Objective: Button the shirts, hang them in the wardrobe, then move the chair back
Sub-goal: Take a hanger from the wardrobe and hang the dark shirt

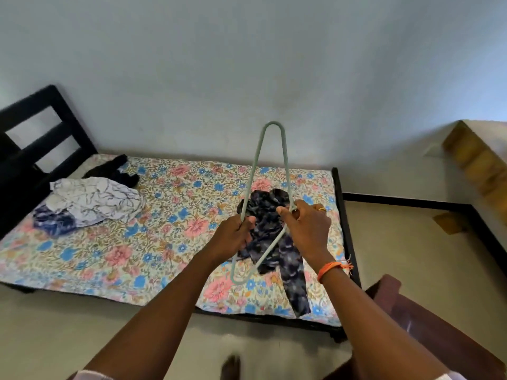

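Note:
I hold a pale green hanger up over the bed, its long loop pointing at the wall. My left hand grips one side of it and my right hand grips the other side near the hook. Below my hands a dark blue patterned shirt lies crumpled on the floral bedsheet. A white patterned shirt lies in a heap at the bed's left end, with a blue garment under it and a black garment behind it.
The bed's dark headboard stands at the left against the pale wall. A dark wooden chair sits at the lower right beside the bed. A yellowish wooden piece of furniture is at the far right. My foot shows on the floor.

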A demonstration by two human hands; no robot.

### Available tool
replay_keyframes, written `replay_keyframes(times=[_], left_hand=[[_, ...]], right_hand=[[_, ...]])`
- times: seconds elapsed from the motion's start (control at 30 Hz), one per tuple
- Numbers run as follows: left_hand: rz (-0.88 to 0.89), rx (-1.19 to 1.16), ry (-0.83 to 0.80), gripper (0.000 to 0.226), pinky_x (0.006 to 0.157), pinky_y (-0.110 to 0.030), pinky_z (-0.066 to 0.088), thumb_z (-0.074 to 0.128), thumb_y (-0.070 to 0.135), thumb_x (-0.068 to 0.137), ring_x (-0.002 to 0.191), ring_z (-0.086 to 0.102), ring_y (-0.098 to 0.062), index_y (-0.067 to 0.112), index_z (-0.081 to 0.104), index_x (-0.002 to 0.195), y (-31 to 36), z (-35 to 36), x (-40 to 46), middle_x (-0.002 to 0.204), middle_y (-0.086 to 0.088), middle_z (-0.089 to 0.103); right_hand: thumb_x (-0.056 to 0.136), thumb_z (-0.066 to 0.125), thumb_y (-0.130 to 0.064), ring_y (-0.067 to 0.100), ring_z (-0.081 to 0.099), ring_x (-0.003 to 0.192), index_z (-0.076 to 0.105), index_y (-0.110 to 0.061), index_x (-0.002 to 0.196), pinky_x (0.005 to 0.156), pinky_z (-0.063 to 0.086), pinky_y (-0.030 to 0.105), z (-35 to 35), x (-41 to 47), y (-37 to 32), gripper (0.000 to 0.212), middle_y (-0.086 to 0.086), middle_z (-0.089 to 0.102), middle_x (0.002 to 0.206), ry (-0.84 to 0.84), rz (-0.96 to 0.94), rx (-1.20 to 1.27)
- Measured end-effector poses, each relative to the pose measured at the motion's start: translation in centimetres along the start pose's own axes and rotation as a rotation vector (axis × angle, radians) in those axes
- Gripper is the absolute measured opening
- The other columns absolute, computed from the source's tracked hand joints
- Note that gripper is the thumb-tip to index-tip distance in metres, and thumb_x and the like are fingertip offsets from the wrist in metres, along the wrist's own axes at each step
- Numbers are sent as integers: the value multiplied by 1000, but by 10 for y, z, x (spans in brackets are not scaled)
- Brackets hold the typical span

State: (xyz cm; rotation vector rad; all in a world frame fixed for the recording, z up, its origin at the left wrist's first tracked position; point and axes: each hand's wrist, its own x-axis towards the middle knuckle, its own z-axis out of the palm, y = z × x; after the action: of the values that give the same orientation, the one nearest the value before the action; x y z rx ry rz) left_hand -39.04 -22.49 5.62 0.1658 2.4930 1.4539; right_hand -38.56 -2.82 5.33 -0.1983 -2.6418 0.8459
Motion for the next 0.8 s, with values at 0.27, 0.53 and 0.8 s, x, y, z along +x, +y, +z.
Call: replay_keyframes(times=[0.27, 0.53, 0.8], left_hand=[[-102, -139, -78, 63, 64, -42, 51, 40, 65, 93, 62, 55, -26, 7, 55, 75, -78, 2, 236, 68, -11, 52], [-342, -45, -45, 43, 58, -34, 40, 47, 32, 102, 57, 52, -21, 7, 53, 68, -172, 38, 468, 69, -21, 56], [-389, 274, -162, 50, 46, -27, 31, 53, 40, 98, 45, 38, -23, 7, 43, 62, -244, 148, 612, 53, -7, 38]], right_hand=[[80, 50, -75, 28, 61, 87, 55, -29, 76, 72, 50, 40, 129, 159, 75, 47, -4, 67, 69, -66, 276, -108], [92, 60, -54, 35, 49, 107, 64, -17, 94, 80, 35, 45, 245, 283, 154, 38, 10, 67, 80, -53, 581, -252], [92, 58, -56, 36, 56, 96, 67, -18, 88, 72, 33, 37, 297, 333, 251, 39, -4, 64, 67, 24, 647, -347]])
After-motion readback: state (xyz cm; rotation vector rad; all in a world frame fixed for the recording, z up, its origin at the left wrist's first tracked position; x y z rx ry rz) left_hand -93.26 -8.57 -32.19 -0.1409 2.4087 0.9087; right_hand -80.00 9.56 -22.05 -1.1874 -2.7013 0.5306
